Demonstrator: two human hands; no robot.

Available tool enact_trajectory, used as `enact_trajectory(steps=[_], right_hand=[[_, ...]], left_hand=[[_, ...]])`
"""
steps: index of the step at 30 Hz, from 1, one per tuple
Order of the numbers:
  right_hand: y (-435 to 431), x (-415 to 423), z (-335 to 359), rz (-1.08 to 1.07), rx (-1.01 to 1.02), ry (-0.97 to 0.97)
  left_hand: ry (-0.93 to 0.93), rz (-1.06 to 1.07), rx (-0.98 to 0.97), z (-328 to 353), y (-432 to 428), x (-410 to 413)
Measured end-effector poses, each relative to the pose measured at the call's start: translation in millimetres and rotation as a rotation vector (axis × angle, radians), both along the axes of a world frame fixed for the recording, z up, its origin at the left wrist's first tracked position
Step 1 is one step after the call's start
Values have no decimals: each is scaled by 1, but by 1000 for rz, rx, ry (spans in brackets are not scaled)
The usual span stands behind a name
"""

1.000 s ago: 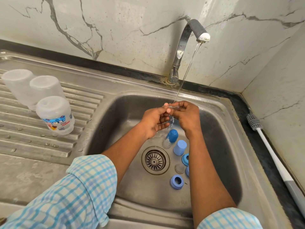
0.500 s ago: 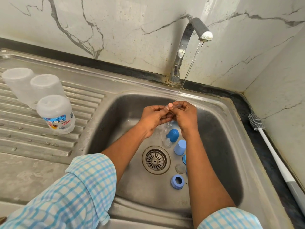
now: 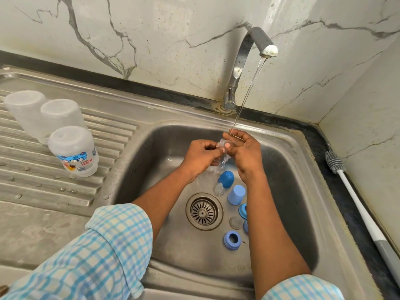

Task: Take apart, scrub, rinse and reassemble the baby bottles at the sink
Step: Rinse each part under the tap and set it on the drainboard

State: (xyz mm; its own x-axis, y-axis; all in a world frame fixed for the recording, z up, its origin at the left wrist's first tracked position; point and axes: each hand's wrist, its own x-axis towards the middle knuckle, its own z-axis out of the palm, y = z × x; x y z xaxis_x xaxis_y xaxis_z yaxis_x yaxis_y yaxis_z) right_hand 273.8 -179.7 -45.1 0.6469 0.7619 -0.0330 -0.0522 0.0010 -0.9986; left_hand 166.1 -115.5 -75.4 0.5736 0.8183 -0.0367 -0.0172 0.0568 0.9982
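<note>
Under the tap (image 3: 240, 68), over the sink (image 3: 149, 161) basin: one clear soft piece (image 3: 222, 145), colourless and see-through, probably a teat, though running water blurs its outline. The left hand (image 3: 202, 155) and right hand (image 3: 244, 151) meet on it with fingers curled, each pinching it between thumb and fingertips. The water stream (image 3: 249, 83) lands on the right hand's fingers and runs down off the piece.

Basin floor, right of the drain strainer (image 3: 204, 211):
- dark blue cap (image 3: 226, 179), lying tilted
- clear teat (image 3: 218, 189), touching that cap's near side
- light blue cap (image 3: 236, 194), just beside both
- clear round piece (image 3: 236, 223), lying flat
- blue screw ring (image 3: 232, 239), flat, hole upward
- further blue rings (image 3: 242, 210), partly hidden by the right forearm

Drainboard, left: three bottle bodies, translucent white, standing mouth down and close together. The two rear ones (image 3: 25, 109) (image 3: 62, 114) are plain. The nearest, the printed bottle (image 3: 73, 150), carries a blue picture label.

Counter, right: bottle brush (image 3: 334, 161) with grey bristles and a white handle, lying along the sink edge.
</note>
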Motion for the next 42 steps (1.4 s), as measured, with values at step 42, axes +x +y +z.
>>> enact_trajectory(steps=[42], right_hand=[[-3, 8, -3, 49, -211, -94]], left_hand=[[91, 161, 276, -11, 2, 7]])
